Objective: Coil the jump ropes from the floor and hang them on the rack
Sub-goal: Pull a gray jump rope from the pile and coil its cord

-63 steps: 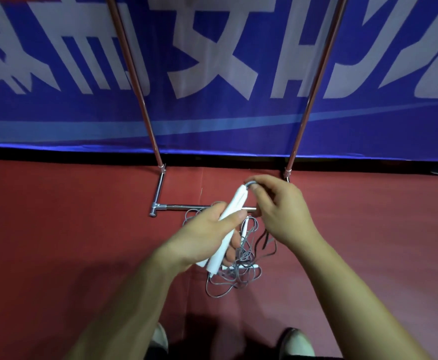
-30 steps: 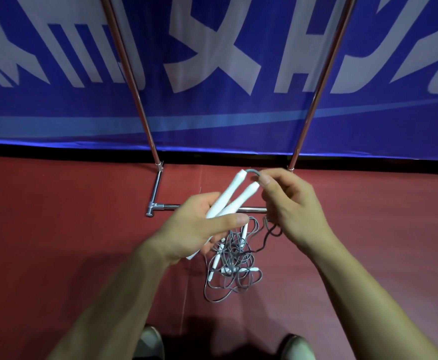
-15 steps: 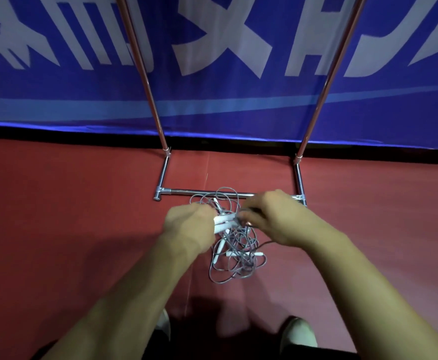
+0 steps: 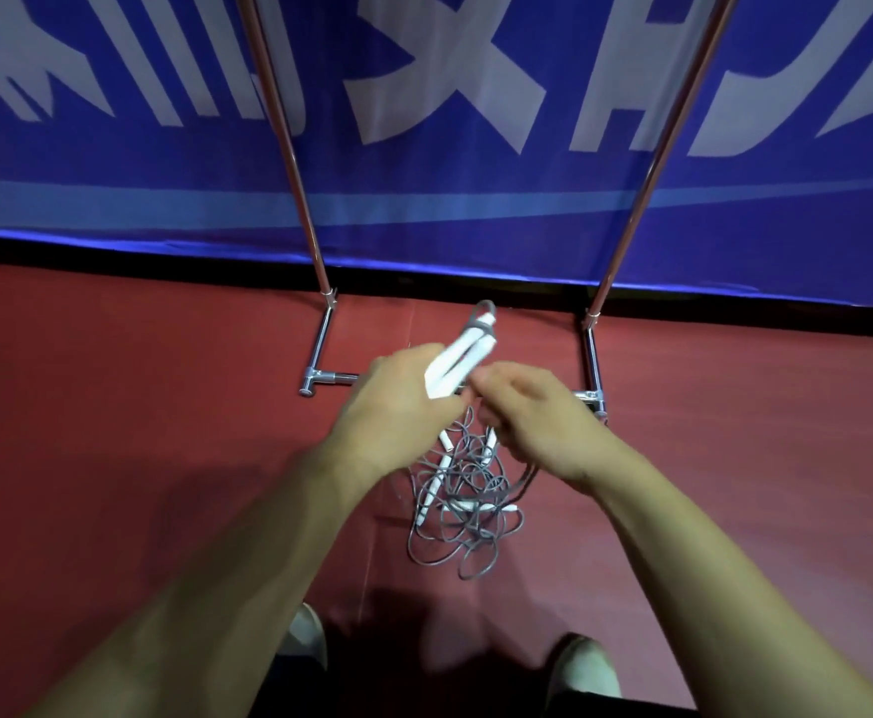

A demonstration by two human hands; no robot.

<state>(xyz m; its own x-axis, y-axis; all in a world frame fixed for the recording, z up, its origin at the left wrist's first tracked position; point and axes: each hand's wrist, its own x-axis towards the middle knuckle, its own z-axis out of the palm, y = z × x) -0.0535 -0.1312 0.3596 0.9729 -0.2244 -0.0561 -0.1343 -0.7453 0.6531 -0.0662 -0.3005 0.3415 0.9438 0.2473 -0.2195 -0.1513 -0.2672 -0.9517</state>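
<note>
Two slanted metal uprights of the rack (image 4: 294, 163) rose against a blue banner (image 4: 424, 215) printed with large white characters. Their short feet ran forward to a chrome base bar (image 4: 328, 378) lying on the red floor (image 4: 113, 432). The banner's lower edge met the floor just behind the uprights and closed off the far side. To the left and right of the rack the red floor ran on to the frame's edges, and more of it stretched back to the person's shoes (image 4: 584, 665) at the bottom. Between the base bar and the shoes sat a loose tangle of jump ropes (image 4: 468, 510), grey cords looped over one another, its far edge near the bar.

Above that tangle the left hand (image 4: 398, 401) was clamped round a pair of white handles (image 4: 460, 362). Its fingers wrapped their lower part, so the handles lay side by side and pointed up and away toward the banner. A short grey loop of cord (image 4: 481, 310) arched over their tips. The right hand (image 4: 532, 427) hung just beside the left, fingers curled under, fingertips close to the handles' lower ends. A grey strand ran from the tangle up beneath it. Motion blur hid whether those fingers pinched the strand or merely brushed it.
</note>
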